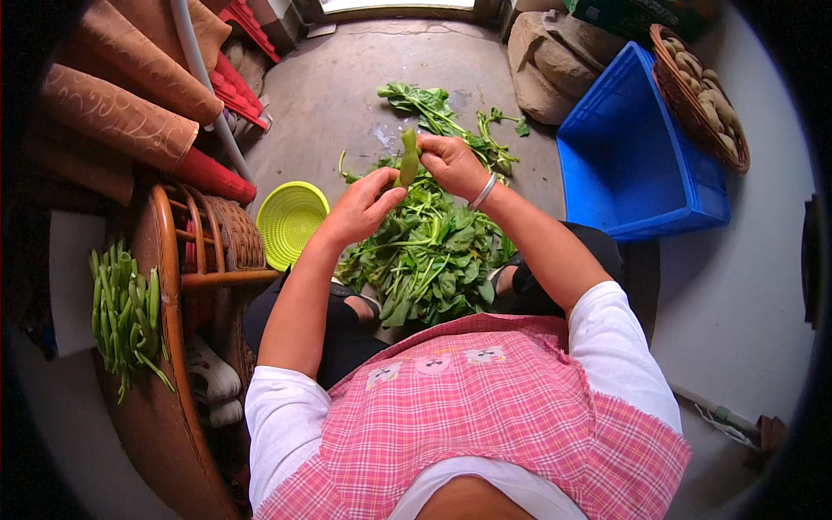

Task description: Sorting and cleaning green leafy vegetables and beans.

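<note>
Raised over the leafy greens, a pale green leaf [409,158] stands between my two hands. My right hand [455,166], with a silver bangle at the wrist, pinches it near its upper end. The thumb and fingers of my left hand [365,205] close around its lower end. Below both hands, a heap of leafy greens [435,253] lies on the floor between my feet. A smaller bunch of leafy stems [422,104] is spread just beyond the heap. To the left of my left hand sits a lime-green plastic colander [292,221] with nothing visible in it.
A rattan shelf [170,260] at my left carries several green beans [127,312]. Rolled brown sheets [123,117] and a grey pipe [201,65] lean behind it. At right are a blue crate [624,149], a wicker basket of tubers [705,97] and a brown sack [546,71].
</note>
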Demonstrator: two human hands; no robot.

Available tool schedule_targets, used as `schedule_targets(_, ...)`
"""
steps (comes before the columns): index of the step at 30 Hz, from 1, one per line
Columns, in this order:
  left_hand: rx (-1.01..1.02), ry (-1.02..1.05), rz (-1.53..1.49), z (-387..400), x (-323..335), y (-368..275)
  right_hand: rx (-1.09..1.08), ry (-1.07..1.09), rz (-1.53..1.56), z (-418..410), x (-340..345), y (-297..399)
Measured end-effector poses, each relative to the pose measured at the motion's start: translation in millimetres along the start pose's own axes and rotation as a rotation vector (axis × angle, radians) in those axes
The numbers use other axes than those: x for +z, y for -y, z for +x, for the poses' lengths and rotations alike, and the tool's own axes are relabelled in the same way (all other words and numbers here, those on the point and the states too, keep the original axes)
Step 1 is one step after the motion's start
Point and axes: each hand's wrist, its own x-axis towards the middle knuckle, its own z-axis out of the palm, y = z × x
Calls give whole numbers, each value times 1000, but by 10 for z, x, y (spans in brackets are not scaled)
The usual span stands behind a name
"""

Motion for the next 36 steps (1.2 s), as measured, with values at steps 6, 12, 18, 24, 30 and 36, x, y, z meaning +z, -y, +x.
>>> schedule_targets(6,-164,-191,-373,58,-88,122,207,15,-129,-63,8,260)
schedule_targets(12,-203,-278,-496,103,-4,131,52,20,-173,-102,236,316)
schedule_targets(18,-273,-215,-528,88,-8,1,113,-12,-216,-133,269,305)
schedule_targets(24,-292,-191,-552,88,5,-32,36,-29,-120,-127,243,203)
schedule_targets(30,-281,-315,-619,77,-235,77,202,-27,332,-46,120,54)
schedule_targets(36,-194,-352,-559,45,-368,38,341,-110,459,-31,58,-80)
